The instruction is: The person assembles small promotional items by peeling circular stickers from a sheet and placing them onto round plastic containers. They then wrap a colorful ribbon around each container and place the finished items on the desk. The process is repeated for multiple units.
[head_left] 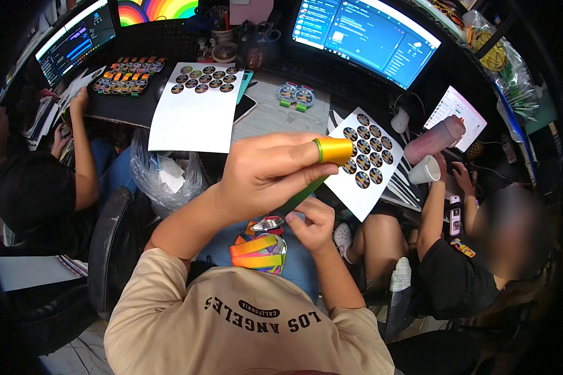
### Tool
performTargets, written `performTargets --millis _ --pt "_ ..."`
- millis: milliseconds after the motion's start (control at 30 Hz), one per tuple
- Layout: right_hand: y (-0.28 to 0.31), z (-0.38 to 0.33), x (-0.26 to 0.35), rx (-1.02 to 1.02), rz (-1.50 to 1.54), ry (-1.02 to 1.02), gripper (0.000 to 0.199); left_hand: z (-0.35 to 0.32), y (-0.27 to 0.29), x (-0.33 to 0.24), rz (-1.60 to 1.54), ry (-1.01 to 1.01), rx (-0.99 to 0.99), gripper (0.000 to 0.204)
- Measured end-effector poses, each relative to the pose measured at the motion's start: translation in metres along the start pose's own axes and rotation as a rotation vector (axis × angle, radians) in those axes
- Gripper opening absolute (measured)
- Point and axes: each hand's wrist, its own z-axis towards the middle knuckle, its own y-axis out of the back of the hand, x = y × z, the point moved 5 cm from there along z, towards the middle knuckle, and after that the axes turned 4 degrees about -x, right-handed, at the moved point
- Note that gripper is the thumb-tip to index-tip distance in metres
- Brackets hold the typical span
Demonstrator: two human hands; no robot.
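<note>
A wide ribbon (336, 151), yellow on one face and green on the other, loops over the fingers of my left hand (269, 167), which is raised and closed on it. The ribbon's green length slants down toward a shiny metal medal (268, 224), seen nearly edge-on. My right hand (314, 224) is closed at the medal's edge, thumb against it; its fingertips are partly hidden. On my lap, just below the medal, lies a bundle of multicoloured ribbons (256, 251) in orange, yellow, pink and purple.
White sheets of round dark stickers (194, 122) (364, 165) lie on the desk. Between them sit two medals (296, 95); more ribboned medals (125, 81) are at left. A plastic bag (166, 178) hangs below. People sit both sides; a white cup (425, 170) is at right.
</note>
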Motion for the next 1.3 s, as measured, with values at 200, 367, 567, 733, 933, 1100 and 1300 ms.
performTargets --millis 200,367,567,733,933,1100,1300 --pt "-0.007 -0.003 0.001 0.025 0.078 0.047 0.027 0.0 0.002 -0.002 0.043 0.0 -0.025 0.03" --pt "-0.011 -0.002 0.005 -0.056 -0.03 0.034 0.022 -0.002 0.0 -0.003 0.045 0.063 -0.018 0.029" --pt "-0.007 -0.008 -0.003 -0.117 -0.122 -0.064 0.017 0.001 0.003 0.016 0.082 0.211 0.057 0.025" --pt "-0.004 -0.023 -0.009 -0.471 0.085 -0.249 0.012 0.004 0.015 0.033 0.055 0.391 0.174 0.025" --pt "0.012 -0.015 -0.007 -0.209 -0.424 0.035 0.028 -0.003 0.007 0.05 -0.191 0.449 0.489 0.042" --pt "0.012 -0.038 -0.046 0.12 0.249 -0.861 0.031 -0.01 0.002 0.056 -0.435 0.461 0.635 0.064" --pt "0.003 -0.031 -0.04 0.132 1.058 -1.101 0.026 -0.044 0.0 0.055 -0.714 0.834 0.973 0.1"
